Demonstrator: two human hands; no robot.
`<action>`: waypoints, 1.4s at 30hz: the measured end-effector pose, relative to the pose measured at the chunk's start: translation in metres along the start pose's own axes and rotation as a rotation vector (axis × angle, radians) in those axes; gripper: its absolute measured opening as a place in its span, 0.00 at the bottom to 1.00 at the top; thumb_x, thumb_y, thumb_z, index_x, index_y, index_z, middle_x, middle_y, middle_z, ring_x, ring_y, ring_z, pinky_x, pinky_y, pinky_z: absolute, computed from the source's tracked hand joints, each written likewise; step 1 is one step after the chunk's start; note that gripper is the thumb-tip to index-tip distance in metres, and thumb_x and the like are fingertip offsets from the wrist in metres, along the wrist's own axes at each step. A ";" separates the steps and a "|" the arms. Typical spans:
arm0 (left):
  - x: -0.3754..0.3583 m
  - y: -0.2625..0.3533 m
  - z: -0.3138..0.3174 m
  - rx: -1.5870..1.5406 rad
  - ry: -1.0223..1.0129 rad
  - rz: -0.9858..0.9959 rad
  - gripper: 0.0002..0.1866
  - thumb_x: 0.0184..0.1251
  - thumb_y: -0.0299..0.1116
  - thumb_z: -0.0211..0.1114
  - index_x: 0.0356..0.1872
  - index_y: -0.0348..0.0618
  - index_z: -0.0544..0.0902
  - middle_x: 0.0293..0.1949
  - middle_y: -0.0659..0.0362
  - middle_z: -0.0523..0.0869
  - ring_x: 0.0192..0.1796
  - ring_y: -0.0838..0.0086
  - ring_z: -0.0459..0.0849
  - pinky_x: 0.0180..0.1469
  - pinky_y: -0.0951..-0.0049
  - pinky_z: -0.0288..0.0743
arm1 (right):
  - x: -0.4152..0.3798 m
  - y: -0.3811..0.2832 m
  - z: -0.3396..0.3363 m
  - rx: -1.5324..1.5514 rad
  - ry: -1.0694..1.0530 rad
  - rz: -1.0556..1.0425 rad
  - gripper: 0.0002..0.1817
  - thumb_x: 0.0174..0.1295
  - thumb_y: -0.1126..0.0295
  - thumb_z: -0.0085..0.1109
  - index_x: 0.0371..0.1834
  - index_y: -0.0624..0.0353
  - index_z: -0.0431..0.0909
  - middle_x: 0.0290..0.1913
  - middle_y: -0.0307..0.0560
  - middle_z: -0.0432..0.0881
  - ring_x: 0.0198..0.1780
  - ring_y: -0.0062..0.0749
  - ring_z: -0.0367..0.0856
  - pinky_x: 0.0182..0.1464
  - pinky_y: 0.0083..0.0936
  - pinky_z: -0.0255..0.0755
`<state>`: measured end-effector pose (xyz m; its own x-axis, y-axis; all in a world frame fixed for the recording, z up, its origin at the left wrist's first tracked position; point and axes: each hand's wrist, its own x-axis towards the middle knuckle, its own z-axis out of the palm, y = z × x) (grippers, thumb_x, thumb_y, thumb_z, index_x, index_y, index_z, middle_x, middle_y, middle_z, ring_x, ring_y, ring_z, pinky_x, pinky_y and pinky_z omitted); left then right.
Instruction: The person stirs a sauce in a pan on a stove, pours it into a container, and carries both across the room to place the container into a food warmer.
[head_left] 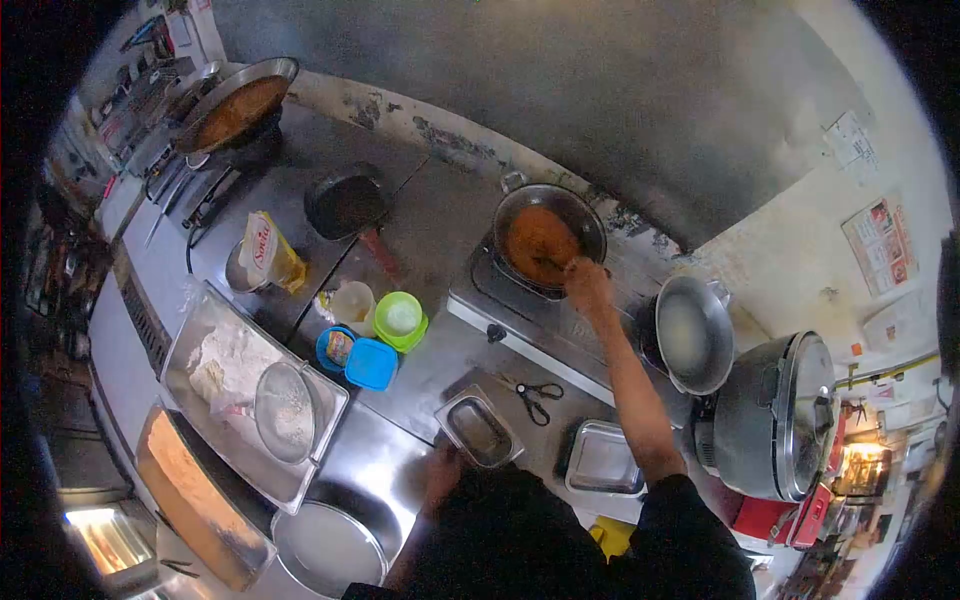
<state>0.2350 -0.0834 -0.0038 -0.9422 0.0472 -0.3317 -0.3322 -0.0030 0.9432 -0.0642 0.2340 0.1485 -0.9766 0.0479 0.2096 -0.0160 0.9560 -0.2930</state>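
Note:
A dark wok [540,238] holding orange-brown food stands on a stove [540,340]. My right hand [588,286] is closed at the wok's front right rim, round a utensil whose dark end lies in the food; its handle is mostly hidden by my fingers. My left hand [440,474] is low, near the counter's front edge, just left of a small metal tray [480,427]. Its fingers are dark and partly hidden, so their pose is unclear. Black-handled scissors [538,400] lie right of that tray.
A second pan [693,335] and a large lidded cooker [765,415] stand at the right. To the left are a flour tray [230,370] with a sieve [286,412], green [401,318] and blue [371,364] containers, an oil pouch [272,250] and a black pan [345,203].

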 end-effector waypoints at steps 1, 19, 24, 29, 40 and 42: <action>0.000 0.004 0.000 0.050 0.012 0.057 0.18 0.69 0.33 0.59 0.57 0.41 0.76 0.48 0.46 0.84 0.50 0.60 0.84 0.51 0.59 0.75 | 0.003 -0.009 0.001 0.014 -0.007 0.020 0.06 0.57 0.69 0.54 0.33 0.56 0.80 0.34 0.57 0.82 0.40 0.57 0.82 0.42 0.50 0.75; 0.004 -0.010 -0.004 -0.047 -0.031 0.053 0.16 0.68 0.32 0.61 0.54 0.35 0.76 0.48 0.47 0.84 0.51 0.60 0.82 0.54 0.61 0.74 | -0.001 0.048 -0.002 -0.025 -0.054 0.157 0.05 0.52 0.72 0.56 0.32 0.54 0.77 0.35 0.53 0.82 0.41 0.56 0.80 0.41 0.49 0.73; 0.001 0.002 -0.009 0.123 -0.099 -0.110 0.16 0.71 0.34 0.59 0.54 0.36 0.77 0.49 0.48 0.83 0.50 0.60 0.82 0.53 0.62 0.74 | 0.004 0.002 0.000 -0.039 -0.083 0.027 0.04 0.55 0.70 0.56 0.32 0.55 0.79 0.33 0.56 0.82 0.39 0.56 0.81 0.41 0.49 0.74; 0.001 0.017 -0.006 0.149 -0.032 0.026 0.17 0.72 0.38 0.58 0.55 0.38 0.77 0.42 0.53 0.85 0.44 0.65 0.84 0.45 0.65 0.78 | 0.059 0.030 0.054 -0.096 0.069 0.035 0.05 0.57 0.71 0.55 0.34 0.55 0.81 0.34 0.57 0.82 0.40 0.56 0.81 0.43 0.49 0.74; 0.001 0.047 -0.010 0.216 -0.104 -0.260 0.18 0.69 0.40 0.61 0.53 0.37 0.79 0.34 0.50 0.87 0.41 0.62 0.86 0.46 0.62 0.77 | 0.013 0.076 -0.014 -0.051 0.170 -0.022 0.05 0.52 0.75 0.57 0.32 0.57 0.79 0.32 0.56 0.82 0.36 0.57 0.81 0.37 0.45 0.74; 0.005 0.012 -0.005 0.196 -0.019 -0.092 0.17 0.69 0.38 0.61 0.52 0.37 0.79 0.38 0.49 0.87 0.42 0.61 0.86 0.47 0.62 0.77 | 0.002 0.078 -0.021 -0.046 0.075 -0.025 0.04 0.53 0.74 0.57 0.31 0.57 0.79 0.30 0.56 0.82 0.35 0.56 0.81 0.37 0.45 0.74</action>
<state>0.2263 -0.0882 0.0055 -0.9067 0.0566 -0.4180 -0.4003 0.1966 0.8950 -0.0627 0.3147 0.1457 -0.9572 0.0433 0.2861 -0.0291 0.9693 -0.2440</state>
